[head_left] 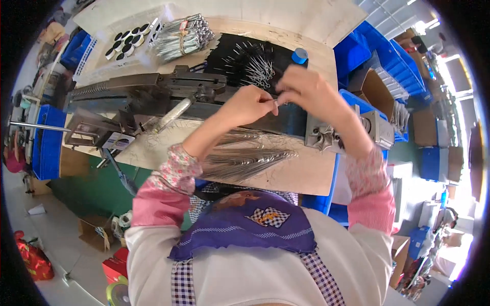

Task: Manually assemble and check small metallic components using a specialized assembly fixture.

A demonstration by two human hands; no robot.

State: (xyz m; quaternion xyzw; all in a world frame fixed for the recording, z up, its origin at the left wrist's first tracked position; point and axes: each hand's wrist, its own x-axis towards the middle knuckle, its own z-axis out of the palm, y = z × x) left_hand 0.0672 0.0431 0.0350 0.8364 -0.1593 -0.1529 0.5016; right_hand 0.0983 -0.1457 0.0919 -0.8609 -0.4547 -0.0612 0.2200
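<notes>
Over the bench machine, my left hand (250, 105) is closed in a pinch on what looks like a thin metal wire (275, 101), mostly covered by the fingers. Close beside it, my right hand (307, 91) pinches at the same spot, its fingers slightly blurred. Just beyond the hands, small looped wire pieces (259, 70) lie heaped on a black cloth (222, 51). Nearer to me, long bent wires (250, 160) are spread in bunches on the wooden benchtop (311, 173).
The long metal machine (148, 92) crosses the bench, with a lever (174, 115) and a jawed chuck (322, 137) at right. Farther back are a white basket (94, 58) of round pieces, a tied wire bundle (182, 41) and a blue tape roll (299, 55). Blue crates (390, 64) flank the right.
</notes>
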